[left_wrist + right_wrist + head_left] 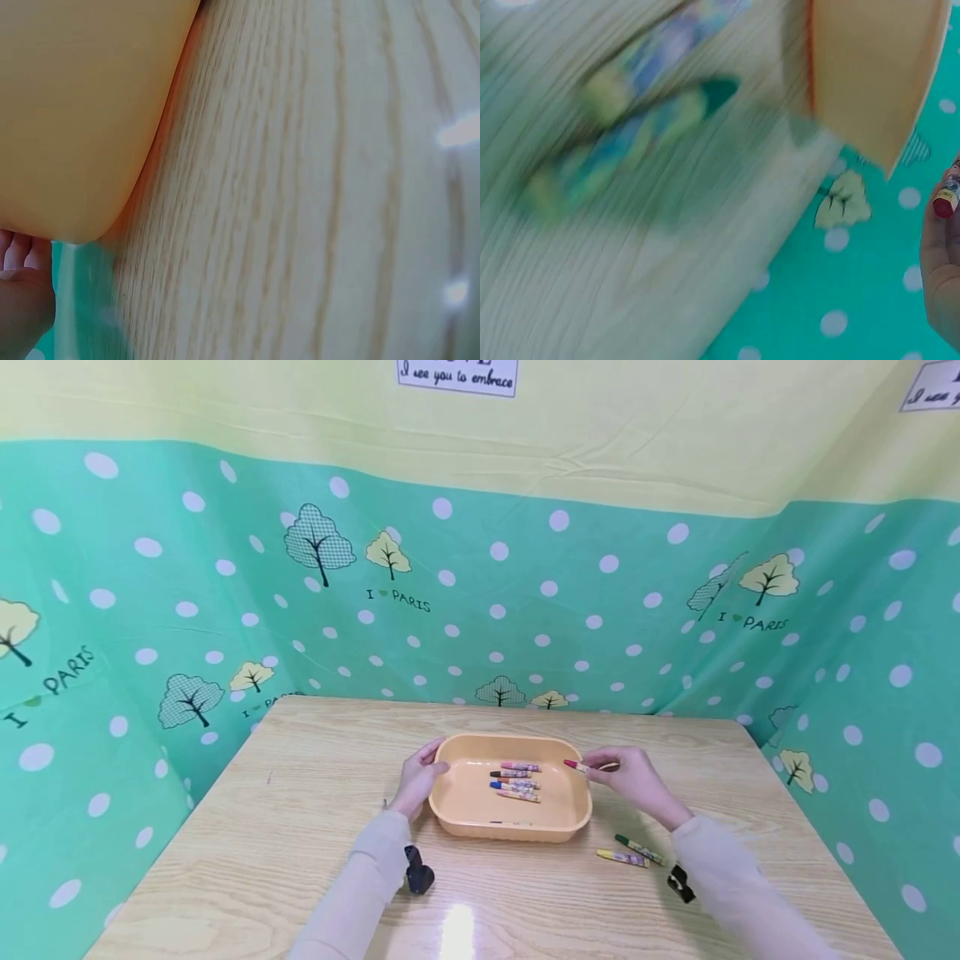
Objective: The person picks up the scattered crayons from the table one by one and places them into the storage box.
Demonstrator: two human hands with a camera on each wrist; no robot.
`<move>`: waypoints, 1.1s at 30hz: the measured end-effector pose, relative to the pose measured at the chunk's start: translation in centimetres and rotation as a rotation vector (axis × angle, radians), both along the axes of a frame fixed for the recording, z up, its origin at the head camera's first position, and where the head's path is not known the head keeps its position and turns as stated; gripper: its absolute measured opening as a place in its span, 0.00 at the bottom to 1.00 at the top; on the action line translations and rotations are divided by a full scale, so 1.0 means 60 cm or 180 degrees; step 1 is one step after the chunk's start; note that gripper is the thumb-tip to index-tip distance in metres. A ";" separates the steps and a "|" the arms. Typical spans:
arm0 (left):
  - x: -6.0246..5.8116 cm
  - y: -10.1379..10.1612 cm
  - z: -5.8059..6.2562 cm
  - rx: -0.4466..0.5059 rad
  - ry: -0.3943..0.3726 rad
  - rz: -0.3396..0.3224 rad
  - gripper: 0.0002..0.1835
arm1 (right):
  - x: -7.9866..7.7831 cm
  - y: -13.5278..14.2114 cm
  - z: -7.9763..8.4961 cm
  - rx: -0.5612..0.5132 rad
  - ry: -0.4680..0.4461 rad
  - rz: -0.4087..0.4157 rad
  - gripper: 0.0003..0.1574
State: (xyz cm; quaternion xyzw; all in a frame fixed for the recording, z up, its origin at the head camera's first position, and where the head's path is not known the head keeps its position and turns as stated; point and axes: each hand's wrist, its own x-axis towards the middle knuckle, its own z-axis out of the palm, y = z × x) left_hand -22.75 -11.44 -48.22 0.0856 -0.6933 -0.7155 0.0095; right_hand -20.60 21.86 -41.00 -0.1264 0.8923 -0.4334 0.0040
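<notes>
My left hand [416,781] holds the left side of a peach-orange plastic tray [510,833], thumb over the rim. In the left wrist view, the fingers [16,251] meet the lower edge of the tray wall [82,120]. Over the tray's right rim, my right hand [633,777] pinches a red crayon [574,766] whose red tip points left into the tray. Several crayons lie inside in a rough column, among them a pink one [522,767], a dark one [510,774] and a blue one [512,786].
On the wooden table [300,827], right of the tray's front corner, lie a green crayon [640,850] and a yellow crayon [622,858]. They look blurred in the right wrist view. A green dotted curtain [495,635] hangs behind the table and along both sides.
</notes>
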 end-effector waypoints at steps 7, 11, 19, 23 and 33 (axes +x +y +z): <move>0.001 0.000 -0.002 -0.0013 -0.0072 -0.0020 0.30 | -0.007 -0.065 -0.016 -0.0247 -0.0229 0.0098 0.15; 0.001 -0.002 -0.004 -0.0014 -0.0072 -0.0035 0.30 | -0.011 -0.095 -0.029 -0.0313 -0.0282 0.0157 0.15; 0.001 -0.003 -0.003 0.0012 -0.0023 -0.0015 0.30 | -0.022 -0.139 -0.062 -0.0389 -0.0316 0.0323 0.14; 0.002 -0.001 -0.001 0.0007 -0.0010 -0.0029 0.30 | -0.021 -0.151 -0.068 -0.0413 -0.0417 0.0265 0.14; 0.002 -0.002 -0.001 0.0031 -0.0006 -0.0002 0.31 | -0.031 -0.163 -0.088 -0.0471 -0.0579 0.0455 0.12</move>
